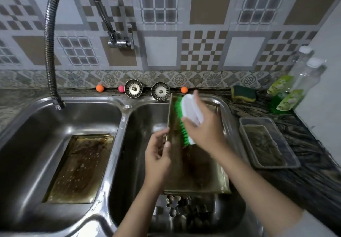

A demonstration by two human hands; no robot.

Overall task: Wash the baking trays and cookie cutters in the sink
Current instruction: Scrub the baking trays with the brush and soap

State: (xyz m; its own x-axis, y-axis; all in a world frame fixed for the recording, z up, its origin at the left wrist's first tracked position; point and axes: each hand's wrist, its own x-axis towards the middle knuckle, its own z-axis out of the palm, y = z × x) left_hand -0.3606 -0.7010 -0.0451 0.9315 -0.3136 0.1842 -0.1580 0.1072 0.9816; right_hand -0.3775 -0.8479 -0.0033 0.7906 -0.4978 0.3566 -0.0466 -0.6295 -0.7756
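A greasy brown baking tray [199, 172] leans tilted in the right sink basin [140, 126]. My left hand [157, 155] pinches its left rim. My right hand [203, 126] grips a white scrub brush with green bristles [186, 114], bristles against the tray's upper part. A second dirty tray [79, 168] lies flat in the left basin [27, 135]. Several metal cookie cutters [184, 209] lie at the bottom of the right basin, below the tray. A third, smaller tray [267, 142] sits on the counter to the right.
A flexible black faucet hose [49, 55] ends over the left basin. Two sink strainers [133, 88] and small orange and pink balls [99, 87] stand along the back ledge. A green-yellow sponge [243, 93] and green soap pouches with clear bottles [287, 92] occupy the right counter.
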